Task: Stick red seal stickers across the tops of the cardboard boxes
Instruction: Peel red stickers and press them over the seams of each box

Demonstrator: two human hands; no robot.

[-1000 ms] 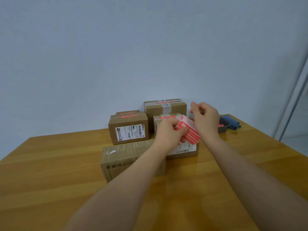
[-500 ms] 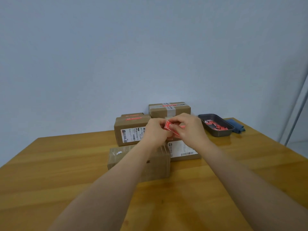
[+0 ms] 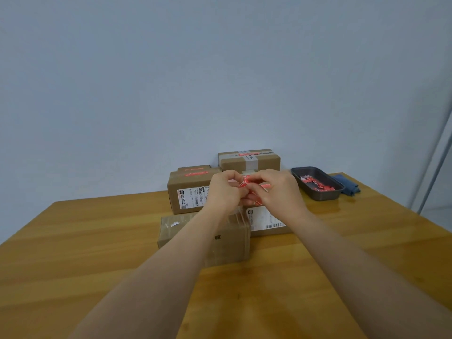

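A: Nearest item on the wooden table?

B: One plain cardboard box with clear tape and no red seal visible on its top. Judged the likely next target, since it sits directly under the forearms.

A: Hands?

B: Left hand and right hand are raised together above that box, fingers of both curled and pinching a red seal sticker sheet between them. Judged: peeling one sticker off its backing, held at working height so both thumbs can pick an edge. Which layer each hand has, cannot tell.

A: Behind the hands?

B: One box with a white barcode label, partly hidden. To the left, one box with a shipping label, a red seal on top; another box top shows just behind it. Farthest, one taped box with a red strip.

A: Count?

B: Five boxes visible; two seals plainly seen. One dark tray at right holds red scraps, probably discarded backings; one blue cloth lies beside it.
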